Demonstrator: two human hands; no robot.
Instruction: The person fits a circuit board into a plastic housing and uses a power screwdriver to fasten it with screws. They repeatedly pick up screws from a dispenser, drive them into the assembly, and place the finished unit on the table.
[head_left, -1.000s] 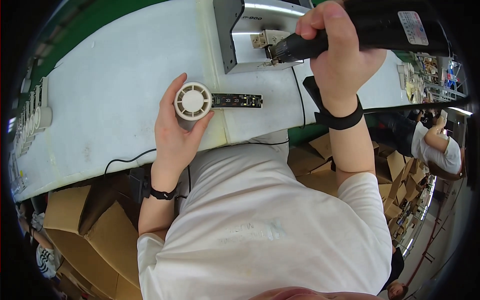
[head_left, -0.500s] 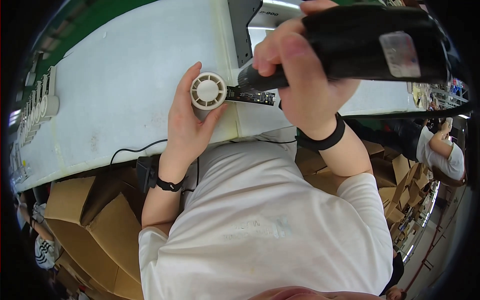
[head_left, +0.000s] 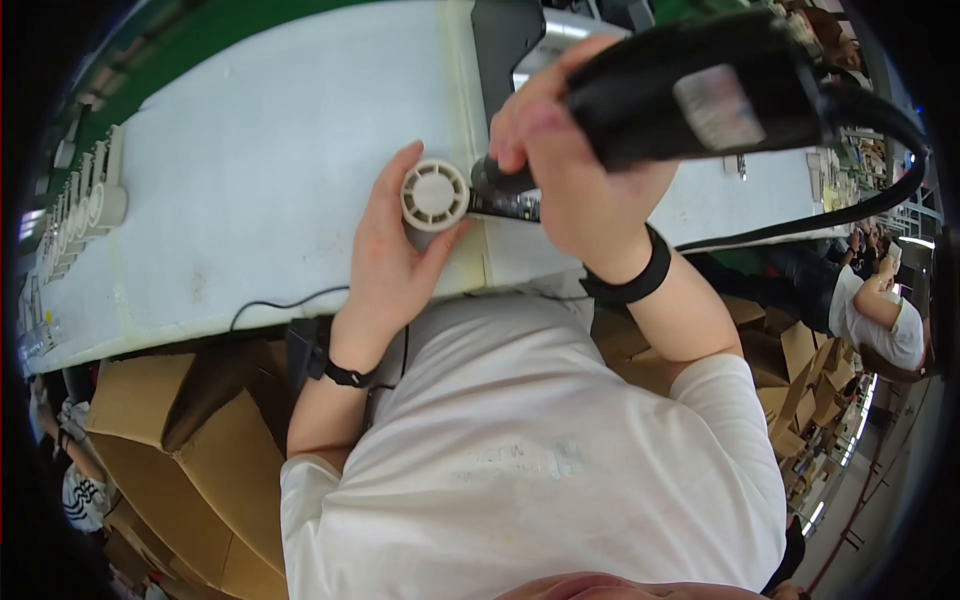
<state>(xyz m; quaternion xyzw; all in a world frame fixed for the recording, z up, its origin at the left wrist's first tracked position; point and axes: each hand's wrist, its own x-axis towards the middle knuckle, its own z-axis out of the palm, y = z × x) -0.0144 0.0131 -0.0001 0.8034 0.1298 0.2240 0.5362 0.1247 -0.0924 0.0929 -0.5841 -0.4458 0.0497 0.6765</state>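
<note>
My left hand (head_left: 388, 270) is curled around a white round vented housing (head_left: 435, 195), thumb on its near side and fingers on its far side. From the housing's right side a narrow dark circuit board (head_left: 518, 206) sticks out, partly hidden by the tool and my hand. A black corded electric screwdriver (head_left: 630, 110) is gripped in my right hand (head_left: 590, 195), lying across the view with its tapered front end toward the housing. That tip overlaps the place where board and housing meet; whether it touches cannot be seen.
Several white long-handled parts with round ends (head_left: 105, 205) stand in a row at the table's left end. A dark metal bracket (head_left: 492, 60) is at the far side. The screwdriver's thick cable (head_left: 850, 212) runs along the right. Open cardboard boxes (head_left: 150, 400) lie below the table edge; people are at both sides.
The housing and my left hand have shifted slightly right. My right hand and the screwdriver have moved left, bringing the tip close against the housing and covering more of the board.
</note>
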